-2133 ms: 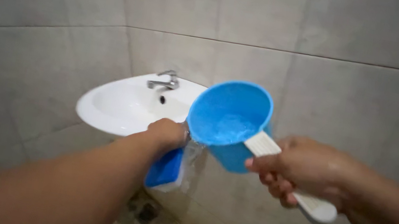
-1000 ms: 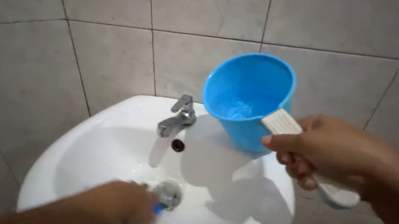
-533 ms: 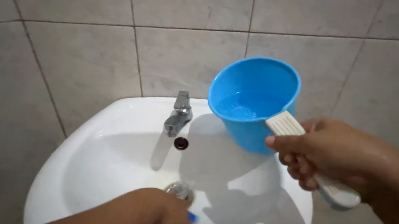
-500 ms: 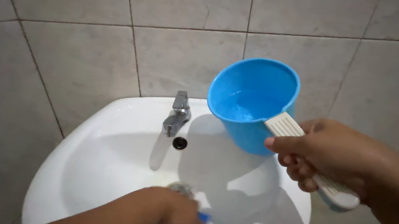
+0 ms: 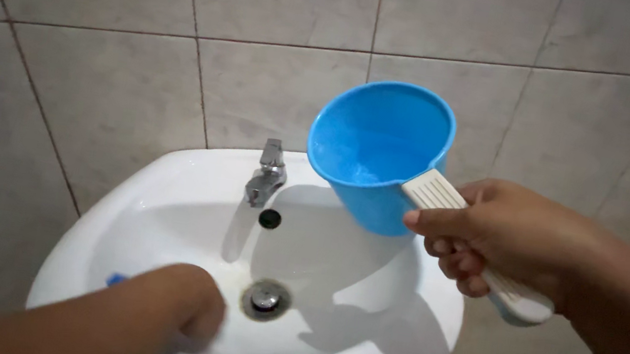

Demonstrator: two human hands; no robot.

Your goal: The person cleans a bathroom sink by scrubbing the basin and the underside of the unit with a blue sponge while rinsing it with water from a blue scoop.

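Gripping the white handle (image 5: 480, 250) with my right hand (image 5: 503, 236), fingers wrapped tight around it, I hold the blue dipper (image 5: 376, 153) tilted above the back right of the white sink (image 5: 162, 186), a little water inside. My left hand (image 5: 180, 311) is curled down in the basin left of the drain (image 5: 264, 299), pressing a blue sponge (image 5: 116, 280) whose corner alone shows. Behind stands the tap (image 5: 268, 171).
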